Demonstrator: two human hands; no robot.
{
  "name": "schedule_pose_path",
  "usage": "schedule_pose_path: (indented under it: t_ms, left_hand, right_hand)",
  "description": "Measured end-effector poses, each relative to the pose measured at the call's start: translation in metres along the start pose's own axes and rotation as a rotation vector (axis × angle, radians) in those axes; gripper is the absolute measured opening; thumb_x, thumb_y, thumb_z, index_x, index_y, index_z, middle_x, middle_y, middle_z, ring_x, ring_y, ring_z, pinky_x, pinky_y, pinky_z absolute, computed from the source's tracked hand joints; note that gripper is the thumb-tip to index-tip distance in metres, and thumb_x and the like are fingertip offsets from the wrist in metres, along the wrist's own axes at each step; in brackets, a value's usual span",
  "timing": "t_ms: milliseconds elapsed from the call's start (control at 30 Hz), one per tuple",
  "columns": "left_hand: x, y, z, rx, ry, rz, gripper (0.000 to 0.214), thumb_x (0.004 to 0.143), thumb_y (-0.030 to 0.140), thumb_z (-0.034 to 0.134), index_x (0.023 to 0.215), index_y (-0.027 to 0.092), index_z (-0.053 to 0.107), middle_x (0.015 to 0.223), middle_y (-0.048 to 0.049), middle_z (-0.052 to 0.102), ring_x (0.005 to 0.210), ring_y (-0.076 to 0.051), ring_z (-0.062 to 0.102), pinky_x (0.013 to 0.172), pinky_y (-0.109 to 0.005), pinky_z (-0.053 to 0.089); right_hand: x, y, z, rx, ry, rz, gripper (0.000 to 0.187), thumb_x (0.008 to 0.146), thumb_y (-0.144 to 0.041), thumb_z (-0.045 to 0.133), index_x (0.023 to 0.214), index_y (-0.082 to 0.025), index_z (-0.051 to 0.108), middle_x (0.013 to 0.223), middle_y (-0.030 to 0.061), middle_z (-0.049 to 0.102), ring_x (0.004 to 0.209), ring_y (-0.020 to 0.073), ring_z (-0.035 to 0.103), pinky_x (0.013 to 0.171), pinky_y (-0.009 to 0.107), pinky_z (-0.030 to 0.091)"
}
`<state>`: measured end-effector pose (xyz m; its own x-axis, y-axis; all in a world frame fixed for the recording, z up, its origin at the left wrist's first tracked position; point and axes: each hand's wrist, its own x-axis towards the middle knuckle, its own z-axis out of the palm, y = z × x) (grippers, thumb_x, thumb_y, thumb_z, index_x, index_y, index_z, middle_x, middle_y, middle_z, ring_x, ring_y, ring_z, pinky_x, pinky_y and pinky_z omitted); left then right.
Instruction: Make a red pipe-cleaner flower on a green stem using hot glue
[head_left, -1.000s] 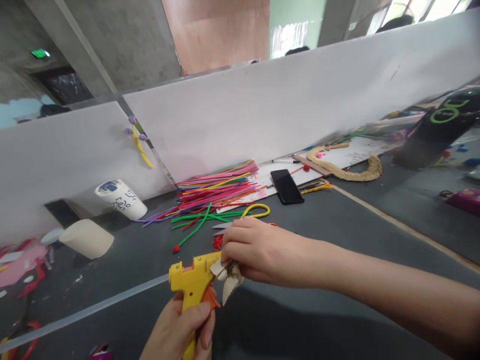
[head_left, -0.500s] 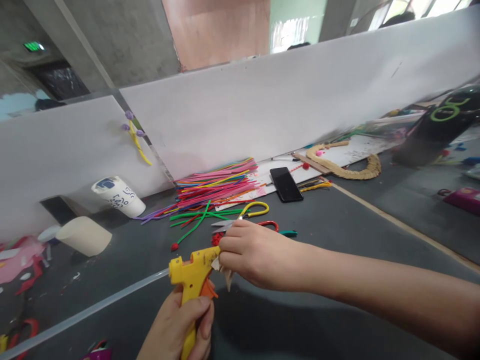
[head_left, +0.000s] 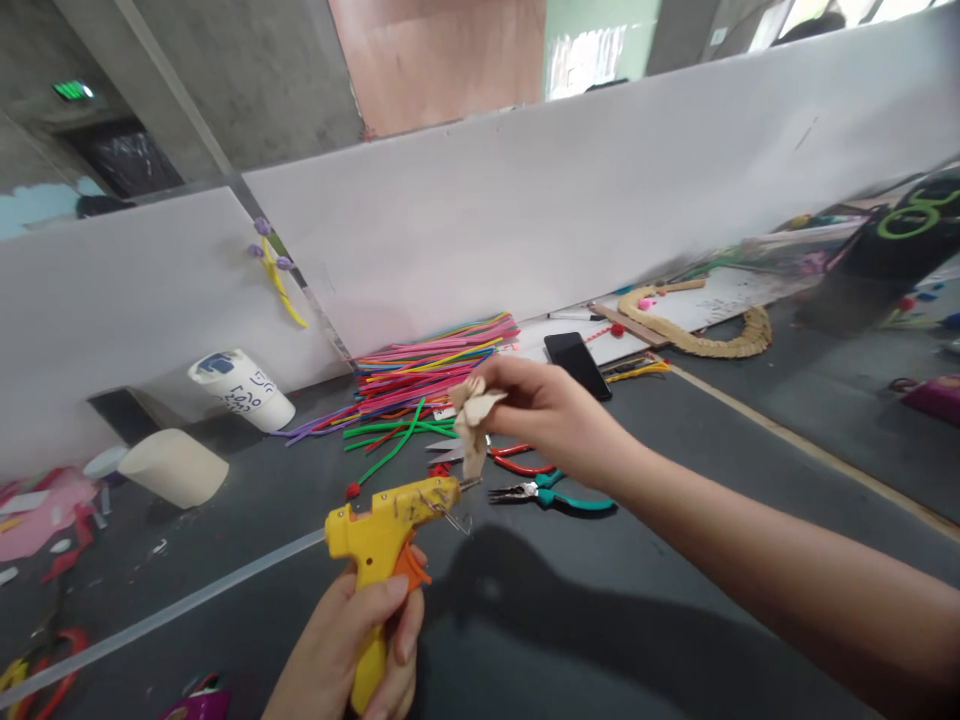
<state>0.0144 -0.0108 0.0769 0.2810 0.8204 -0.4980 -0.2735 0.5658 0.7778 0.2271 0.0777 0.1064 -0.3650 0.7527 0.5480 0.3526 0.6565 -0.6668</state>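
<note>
Hands: the left hand (head_left: 352, 640) is closed round the grip of the yellow glue gun (head_left: 382, 530), with a finger by the orange trigger. The right hand (head_left: 551, 410) pinches a crumpled beige scrap (head_left: 474, 412) between thumb and fingertips.
Glue gun: it is held upright above the dark counter (head_left: 637, 620), nozzle pointing right. That hold probably keeps the hot tip off the surface and away from the fingers.
Scrap: it is in the air, just above the nozzle and apart from it, hanging down from the pinch. It is gripped by its top edge, likely so that the fingers stay clear of the lower part.
Change: half a second ago the right hand held the scrap right against the nozzle. Now that hand has risen up and back, and the gun sits slightly lower and to the left.
Newly in view: teal-handled pliers (head_left: 555, 495) lie on the counter just beyond the nozzle, beside red handles (head_left: 517, 462); the hand covered that spot before.
Further out: a pile of coloured sticks (head_left: 435, 372), a black phone (head_left: 576, 360), a printed paper cup (head_left: 240, 390) and a plain cup on its side (head_left: 174, 467) all lie near the white divider board (head_left: 525, 200).
</note>
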Motion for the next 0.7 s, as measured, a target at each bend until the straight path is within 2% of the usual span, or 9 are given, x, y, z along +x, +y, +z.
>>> schedule_pose_path:
  t_ms: [33, 100, 167, 300, 433, 533, 700]
  left_hand:
    - [0.000, 0.000, 0.000, -0.012, 0.009, 0.004, 0.028, 0.072, 0.039, 0.073, 0.062, 0.015, 0.062, 0.039, 0.0076, 0.047, 0.024, 0.001, 0.027, 0.030, -0.014, 0.022]
    - [-0.001, 0.000, 0.001, -0.023, 0.011, -0.001, 0.024, 0.071, 0.039, 0.074, 0.072, 0.017, 0.064, 0.046, 0.0068, 0.053, 0.024, 0.001, 0.029, 0.029, -0.014, 0.023]
    - [0.000, -0.001, 0.001, -0.021, -0.001, -0.014, 0.023, 0.072, 0.038, 0.073, 0.077, 0.018, 0.063, 0.048, 0.0069, 0.054, 0.023, 0.001, 0.029, 0.029, -0.014, 0.023]
    - [0.002, -0.005, -0.003, 0.014, -0.033, -0.019, 0.029, 0.075, 0.039, 0.070, 0.062, 0.018, 0.055, 0.043, 0.0066, 0.050, 0.024, 0.000, 0.029, 0.029, -0.013, 0.022]
    - [0.004, -0.009, -0.008, 0.053, -0.082, -0.057, 0.039, 0.079, 0.042, 0.065, 0.052, 0.018, 0.053, 0.028, 0.0092, 0.032, 0.024, -0.001, 0.025, 0.030, -0.013, 0.020]
    - [0.004, -0.009, -0.009, 0.010, -0.066, -0.074, 0.034, 0.072, 0.042, 0.072, 0.056, 0.018, 0.054, 0.034, 0.0092, 0.040, 0.022, -0.001, 0.028, 0.030, -0.014, 0.021]
    - [0.000, -0.008, -0.008, -0.037, -0.032, -0.080, 0.024, 0.069, 0.035, 0.075, 0.074, 0.018, 0.059, 0.042, 0.0066, 0.052, 0.021, 0.000, 0.029, 0.029, -0.015, 0.017]
  right_hand:
    - [0.000, 0.000, -0.004, 0.068, 0.031, 0.028, 0.012, 0.092, -0.011, 0.036, 0.093, -0.020, 0.042, 0.083, 0.0006, 0.060, 0.068, 0.0109, 0.061, 0.061, 0.024, 0.050]
    - [-0.003, -0.003, -0.006, 0.182, 0.099, 0.047, 0.008, 0.090, -0.013, 0.044, 0.093, -0.020, 0.046, 0.085, 0.0012, 0.060, 0.074, 0.0124, 0.062, 0.066, 0.026, 0.052]
    - [-0.010, -0.007, -0.004, 0.208, 0.097, -0.030, 0.010, 0.084, -0.010, 0.053, 0.087, -0.019, 0.054, 0.088, 0.0030, 0.060, 0.082, 0.0148, 0.061, 0.072, 0.028, 0.052]
    - [-0.026, -0.018, 0.004, 0.012, -0.186, -0.251, 0.024, 0.079, 0.000, 0.051, 0.091, -0.015, 0.064, 0.104, 0.0108, 0.064, 0.093, 0.0179, 0.061, 0.085, 0.032, 0.049]
    - [-0.028, -0.021, 0.007, -0.046, -0.317, -0.215, 0.020, 0.085, -0.002, 0.053, 0.097, -0.014, 0.063, 0.103, 0.0108, 0.065, 0.102, 0.0195, 0.059, 0.092, 0.032, 0.047]
    - [-0.026, -0.019, 0.007, -0.127, -0.381, -0.210, 0.018, 0.085, -0.006, 0.059, 0.100, -0.014, 0.063, 0.106, 0.0108, 0.064, 0.105, 0.0210, 0.057, 0.093, 0.033, 0.045]
    - [-0.022, -0.020, 0.003, -0.280, -0.392, -0.293, 0.016, 0.090, -0.012, 0.057, 0.104, -0.009, 0.063, 0.103, 0.0126, 0.066, 0.097, 0.0226, 0.057, 0.089, 0.035, 0.044]
